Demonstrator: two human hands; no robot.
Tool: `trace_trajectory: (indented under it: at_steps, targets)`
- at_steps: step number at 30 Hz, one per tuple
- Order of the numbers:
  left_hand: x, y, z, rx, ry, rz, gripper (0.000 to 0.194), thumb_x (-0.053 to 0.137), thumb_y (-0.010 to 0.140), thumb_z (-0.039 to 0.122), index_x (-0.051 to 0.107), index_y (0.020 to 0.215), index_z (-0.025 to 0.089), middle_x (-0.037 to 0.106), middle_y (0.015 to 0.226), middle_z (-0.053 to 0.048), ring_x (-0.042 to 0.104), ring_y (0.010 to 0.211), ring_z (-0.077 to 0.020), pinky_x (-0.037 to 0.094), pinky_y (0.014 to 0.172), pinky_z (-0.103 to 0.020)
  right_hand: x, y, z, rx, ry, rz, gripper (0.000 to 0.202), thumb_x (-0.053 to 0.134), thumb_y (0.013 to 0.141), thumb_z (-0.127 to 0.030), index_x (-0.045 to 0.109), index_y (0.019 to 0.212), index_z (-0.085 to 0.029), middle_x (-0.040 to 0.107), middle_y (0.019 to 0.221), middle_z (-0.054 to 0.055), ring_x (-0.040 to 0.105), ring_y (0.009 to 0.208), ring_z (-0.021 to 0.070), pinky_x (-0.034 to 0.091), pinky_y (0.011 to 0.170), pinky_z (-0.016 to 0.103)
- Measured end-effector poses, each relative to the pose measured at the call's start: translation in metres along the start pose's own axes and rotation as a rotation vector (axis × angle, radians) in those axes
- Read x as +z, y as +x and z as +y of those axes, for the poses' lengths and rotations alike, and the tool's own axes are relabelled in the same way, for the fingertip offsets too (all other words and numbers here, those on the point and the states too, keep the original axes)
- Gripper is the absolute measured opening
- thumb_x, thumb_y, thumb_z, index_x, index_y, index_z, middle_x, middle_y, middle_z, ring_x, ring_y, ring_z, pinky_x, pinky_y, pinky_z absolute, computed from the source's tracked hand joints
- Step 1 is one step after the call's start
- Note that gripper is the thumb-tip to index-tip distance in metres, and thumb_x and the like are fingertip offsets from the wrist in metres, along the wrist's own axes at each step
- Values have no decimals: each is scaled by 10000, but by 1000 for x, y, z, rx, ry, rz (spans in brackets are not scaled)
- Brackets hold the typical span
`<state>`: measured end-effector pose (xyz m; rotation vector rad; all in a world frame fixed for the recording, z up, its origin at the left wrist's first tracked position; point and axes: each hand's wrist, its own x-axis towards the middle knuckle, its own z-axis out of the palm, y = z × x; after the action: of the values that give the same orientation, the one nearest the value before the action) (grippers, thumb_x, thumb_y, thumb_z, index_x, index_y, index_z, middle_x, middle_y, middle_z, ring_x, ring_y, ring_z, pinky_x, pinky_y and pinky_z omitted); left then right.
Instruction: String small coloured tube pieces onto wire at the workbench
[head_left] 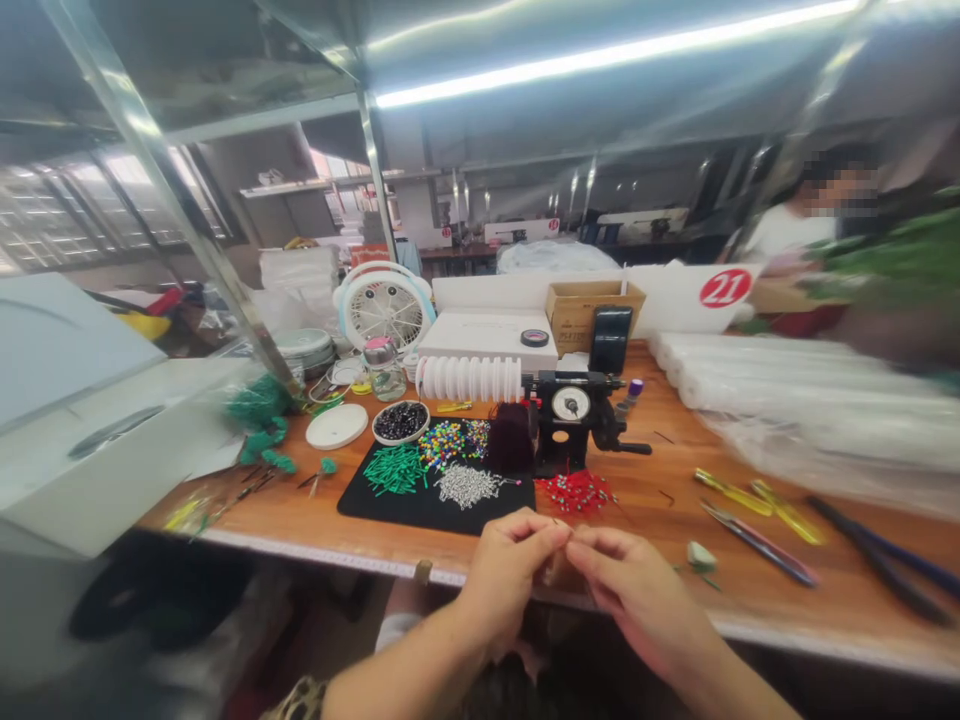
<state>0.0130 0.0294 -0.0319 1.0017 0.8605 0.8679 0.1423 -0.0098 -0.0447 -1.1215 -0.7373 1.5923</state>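
Note:
My left hand [510, 565] and my right hand [634, 585] meet fingertip to fingertip over the front edge of the wooden table [645, 510]. Both are pinched closed on something too small to make out. Beyond them lies a black mat [405, 507] with green tube pieces [395, 470], multicoloured beads [442, 443] and small silvery pieces [466, 485]. Red pieces with silvery ends [577, 492] lie right of the mat. Behind stands a black winding device [570, 420] with a ribbed white roll [472, 379].
Yellow-handled tools [731, 492], tweezers [757, 542] and dark pliers [877, 560] lie at the right, before wrapped white rolls [765, 375]. A dish of black beads [401, 422], a white lid [337, 426] and a fan [385, 308] stand left. A person [799, 225] is at back right.

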Motion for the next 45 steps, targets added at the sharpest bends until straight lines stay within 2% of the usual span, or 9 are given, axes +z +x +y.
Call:
trace_trajectory:
  at_steps: [5, 7, 10, 16, 23, 26, 31, 35, 45]
  targets:
    - [-11, -1, 6, 38, 213, -46, 243, 645, 752, 371, 652, 694, 136, 533, 653, -1, 499, 607, -112, 393, 602, -241, -1, 3, 3, -36, -14, 19, 366, 734, 623, -446, 563, 627, -123, 390, 556, -55, 274, 485, 1, 185, 487, 180]
    - [-25, 4, 14, 138, 583, -58, 217, 579, 804, 350, 672, 833, 156, 581, 717, -17, 546, 670, -137, 427, 655, -256, -5, 2, 3, -83, -84, 50, 348, 728, 631, -441, 585, 632, -124, 410, 590, -43, 317, 526, 11, 228, 517, 178]
    - [-50, 16, 28, 333, 1233, 114, 210, 551, 801, 221, 649, 979, 166, 594, 866, -53, 562, 808, -190, 428, 768, -315, -10, -1, -1, -151, -219, 146, 341, 718, 640, -438, 600, 608, -121, 432, 628, -28, 371, 589, 26, 264, 557, 179]
    - [-58, 36, 26, 331, 1425, 198, 157, 536, 796, 194, 626, 921, 164, 564, 948, -88, 555, 889, -246, 412, 800, -378, -7, -8, -12, -156, -303, 196, 323, 673, 669, -436, 597, 607, -128, 434, 607, -28, 365, 583, 35, 250, 565, 193]
    - [-47, 47, 29, 309, 1274, 208, 131, 492, 803, 149, 584, 714, 172, 565, 876, -82, 552, 886, -240, 404, 840, -406, -5, -10, -17, -127, -293, 191, 306, 672, 659, -423, 600, 614, -129, 464, 616, -28, 384, 583, 40, 263, 566, 193]
    - [-39, 43, 33, 291, 1060, 168, 112, 479, 821, 196, 578, 776, 172, 598, 912, -88, 570, 917, -223, 433, 858, -392, -4, -6, -18, -133, -280, 200, 289, 676, 667, -405, 596, 616, -132, 454, 571, -40, 358, 550, 30, 249, 542, 188]
    - [-17, 28, 28, 133, 652, 27, 226, 505, 805, 374, 548, 824, 153, 664, 736, -62, 640, 661, -168, 537, 657, -320, 4, 5, -15, -173, -96, 133, 241, 688, 668, -358, 621, 640, -127, 552, 612, -22, 451, 607, 48, 347, 611, 182]
    - [-9, 19, 22, 103, 358, 81, 276, 632, 724, 399, 570, 813, 145, 685, 769, -55, 648, 711, -155, 525, 720, -292, 13, 8, -13, -173, 10, 158, 246, 705, 646, -352, 620, 637, -122, 598, 636, -3, 490, 619, 64, 382, 618, 185]
    - [-9, 16, 23, 228, 371, 207, 187, 668, 717, 318, 652, 796, 150, 720, 773, -50, 674, 743, -172, 534, 726, -271, 26, 5, -21, -233, -120, 223, 271, 668, 670, -382, 604, 651, -120, 602, 644, 4, 477, 596, 56, 361, 573, 166]
